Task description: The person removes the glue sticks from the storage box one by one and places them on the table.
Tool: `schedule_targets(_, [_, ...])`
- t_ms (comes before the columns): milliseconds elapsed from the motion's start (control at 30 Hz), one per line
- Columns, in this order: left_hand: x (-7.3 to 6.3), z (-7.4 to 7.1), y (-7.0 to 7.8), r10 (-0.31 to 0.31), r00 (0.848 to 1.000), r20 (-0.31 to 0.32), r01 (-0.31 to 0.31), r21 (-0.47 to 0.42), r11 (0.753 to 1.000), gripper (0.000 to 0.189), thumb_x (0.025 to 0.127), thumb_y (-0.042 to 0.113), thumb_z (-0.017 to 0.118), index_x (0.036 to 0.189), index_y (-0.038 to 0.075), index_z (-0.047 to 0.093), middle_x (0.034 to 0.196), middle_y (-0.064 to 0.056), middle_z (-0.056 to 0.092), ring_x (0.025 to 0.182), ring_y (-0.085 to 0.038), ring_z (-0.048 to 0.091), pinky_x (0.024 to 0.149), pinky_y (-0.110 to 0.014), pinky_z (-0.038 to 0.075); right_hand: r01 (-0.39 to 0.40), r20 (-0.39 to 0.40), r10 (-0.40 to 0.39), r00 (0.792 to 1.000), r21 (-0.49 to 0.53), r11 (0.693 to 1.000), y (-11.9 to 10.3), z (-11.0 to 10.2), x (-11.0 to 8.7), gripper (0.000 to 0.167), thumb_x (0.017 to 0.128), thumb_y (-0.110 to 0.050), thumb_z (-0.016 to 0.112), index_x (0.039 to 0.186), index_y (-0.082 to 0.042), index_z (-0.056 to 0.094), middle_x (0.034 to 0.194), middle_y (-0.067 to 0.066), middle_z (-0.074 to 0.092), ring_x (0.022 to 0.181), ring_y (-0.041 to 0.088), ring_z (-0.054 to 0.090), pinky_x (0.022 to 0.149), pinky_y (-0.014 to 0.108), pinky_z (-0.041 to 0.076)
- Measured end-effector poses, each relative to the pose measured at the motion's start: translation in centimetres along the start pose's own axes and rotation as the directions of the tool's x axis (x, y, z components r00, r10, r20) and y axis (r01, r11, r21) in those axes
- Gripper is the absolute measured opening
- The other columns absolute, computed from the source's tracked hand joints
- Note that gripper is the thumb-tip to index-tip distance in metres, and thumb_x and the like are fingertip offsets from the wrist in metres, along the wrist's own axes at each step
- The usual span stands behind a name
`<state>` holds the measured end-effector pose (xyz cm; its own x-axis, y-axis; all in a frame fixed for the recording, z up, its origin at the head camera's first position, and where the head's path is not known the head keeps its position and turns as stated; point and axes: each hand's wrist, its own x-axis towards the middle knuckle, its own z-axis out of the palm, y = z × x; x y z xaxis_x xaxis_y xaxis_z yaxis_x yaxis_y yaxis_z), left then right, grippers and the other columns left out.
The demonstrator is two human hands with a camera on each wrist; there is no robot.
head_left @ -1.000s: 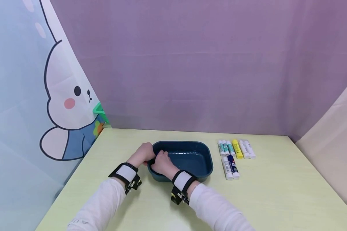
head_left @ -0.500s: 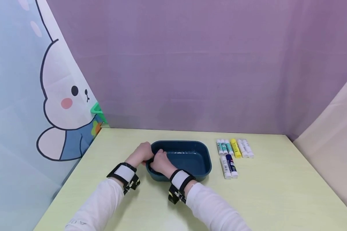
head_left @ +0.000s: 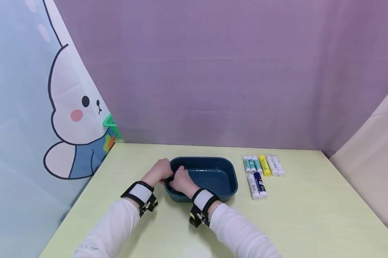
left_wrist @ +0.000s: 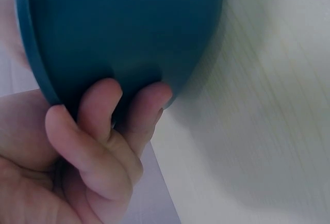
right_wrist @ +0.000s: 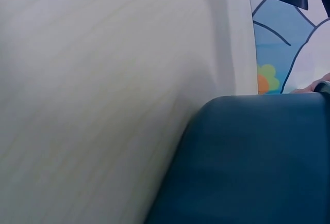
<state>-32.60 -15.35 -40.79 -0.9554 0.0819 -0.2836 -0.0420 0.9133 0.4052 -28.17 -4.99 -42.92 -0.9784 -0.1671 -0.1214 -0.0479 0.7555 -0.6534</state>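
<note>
A dark blue plastic basin (head_left: pixel 214 181) with rounded corners stands on the table. At its left end my left hand (head_left: pixel 161 170) grips the rim. In the left wrist view the left fingers (left_wrist: pixel 98 111) bend against the outer wall of the basin (left_wrist: pixel 129 28). My right hand (head_left: pixel 183 181) reaches over the near rim into the left part of the basin, close to the left hand. Its fingertips are hidden, and I cannot tell what they hold. The right wrist view is mostly filled by the basin's outer wall (right_wrist: pixel 258 157).
Right of the basin lie several glue sticks: some with green labels (head_left: pixel 252 165), a yellow one (head_left: pixel 264 165), white ones (head_left: pixel 275 166), and below them a white one (head_left: pixel 253 187) beside a dark blue one (head_left: pixel 260 185). A purple curtain (head_left: pixel 219 79) hangs behind the pale table (head_left: pixel 303 208).
The whole head view shifts slightly left and back. Both hands stay at the basin's left end, and the glue sticks lie where they were.
</note>
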Motion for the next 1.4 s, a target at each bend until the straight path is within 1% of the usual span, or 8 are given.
schedule_targets(200, [-0.1, -0.1, 0.3, -0.007, 1.0, 0.005, 0.007, -0.015, 1.0, 0.015, 0.085, 0.005, 0.059, 0.095, -0.007, 0.057, 0.074, -0.015, 0.059, 0.039, -0.017, 0.055, 0.036, -0.024, 0.049, -0.03, 0.017, 0.029, 0.999, 0.022, 0.999, 0.5, -0.8, 0.0, 0.071, 0.082, -0.022, 0.07, 0.13, 0.012, 0.031, 0.121, 0.032, 0.05, 0.1, 0.034, 0.059, 0.076, 0.039, 0.054])
schedule_targets(367, [-0.1, -0.1, 0.1, -0.012, 1.0, -0.008, 0.011, -0.015, 1.0, 0.012, 0.082, 0.004, 0.06, 0.088, -0.005, 0.055, 0.073, -0.015, 0.059, 0.039, -0.017, 0.054, 0.035, -0.024, 0.049, -0.046, 0.022, 0.045, 0.999, 0.067, 0.997, 0.7, -2.3, 0.0, 0.067, 0.083, -0.02, 0.07, 0.129, 0.009, 0.031, 0.119, 0.03, 0.05, 0.073, 0.025, 0.063, 0.06, 0.032, 0.055])
schedule_targets(467, [0.2, 0.0, -0.1, -0.007, 1.0, -0.016, 0.007, -0.008, 1.0, 0.013, 0.083, 0.006, 0.062, 0.087, -0.004, 0.055, 0.072, -0.015, 0.059, 0.038, -0.017, 0.055, 0.035, -0.024, 0.049, -0.053, 0.018, 0.051, 0.999, 0.11, 0.993, 0.6, -3.5, 0.2, 0.062, 0.082, -0.016, 0.07, 0.127, 0.006, 0.033, 0.109, 0.028, 0.054, 0.055, 0.022, 0.062, 0.051, 0.032, 0.056])
schedule_targets(567, [0.4, 0.1, -0.2, -0.011, 1.0, -0.015, 0.011, 0.0, 1.0, 0.016, 0.083, 0.008, 0.063, 0.088, -0.004, 0.055, 0.072, -0.015, 0.059, 0.038, -0.017, 0.055, 0.036, -0.023, 0.049, -0.049, 0.016, 0.047, 0.999, 0.122, 0.991, 0.4, -4.9, 0.4, 0.062, 0.082, -0.015, 0.069, 0.129, 0.003, 0.033, 0.099, 0.023, 0.056, 0.048, 0.021, 0.062, 0.046, 0.032, 0.057])
schedule_targets(767, [0.3, 0.2, 0.0, -0.023, 1.0, -0.007, 0.023, 0.005, 1.0, 0.021, 0.084, 0.011, 0.064, 0.096, -0.005, 0.056, 0.074, -0.014, 0.059, 0.042, -0.018, 0.058, 0.038, -0.024, 0.051, -0.005, 0.02, 0.003, 1.0, 0.127, 0.992, 0.4, -9.0, -0.1, 0.073, 0.081, -0.015, 0.069, 0.14, -0.002, 0.029, 0.099, 0.019, 0.058, 0.059, 0.02, 0.062, 0.053, 0.038, 0.059])
schedule_targets(933, [0.0, 0.2, 0.2, -0.038, 0.999, -0.003, 0.038, 0.013, 0.999, 0.022, 0.085, 0.009, 0.063, 0.099, -0.007, 0.057, 0.071, -0.013, 0.059, 0.042, -0.017, 0.059, 0.039, -0.023, 0.052, -0.004, -0.003, 0.004, 1.0, 0.099, 0.995, 1.2, -12.8, -0.9, 0.074, 0.082, -0.017, 0.068, 0.143, -0.004, 0.029, 0.106, 0.02, 0.058, 0.067, 0.022, 0.063, 0.045, 0.031, 0.057])
schedule_targets(1200, [-0.4, 0.1, 0.5, -0.064, 0.998, 0.004, 0.064, 0.005, 0.998, 0.024, 0.085, 0.007, 0.063, 0.103, -0.008, 0.056, 0.071, -0.014, 0.058, 0.042, -0.017, 0.058, 0.041, -0.022, 0.052, -0.007, -0.039, 0.009, 0.999, 0.052, 0.999, 4.1, -18.7, -2.4, 0.075, 0.08, -0.016, 0.065, 0.144, -0.003, 0.026, 0.117, 0.024, 0.055, 0.077, 0.026, 0.063, 0.05, 0.031, 0.058])
schedule_targets(1400, [-0.2, 0.3, 0.4, -0.06, 0.998, -0.001, 0.06, 0.007, 0.998, 0.023, 0.085, 0.007, 0.063, 0.102, -0.007, 0.056, 0.071, -0.013, 0.058, 0.041, -0.016, 0.058, 0.04, -0.022, 0.052, -0.05, -0.061, 0.049, 0.997, -0.014, 0.999, 7.0, -21.9, -4.1, 0.075, 0.084, -0.016, 0.063, 0.144, -0.001, 0.021, 0.121, 0.027, 0.052, 0.088, 0.031, 0.062, 0.055, 0.031, 0.059])
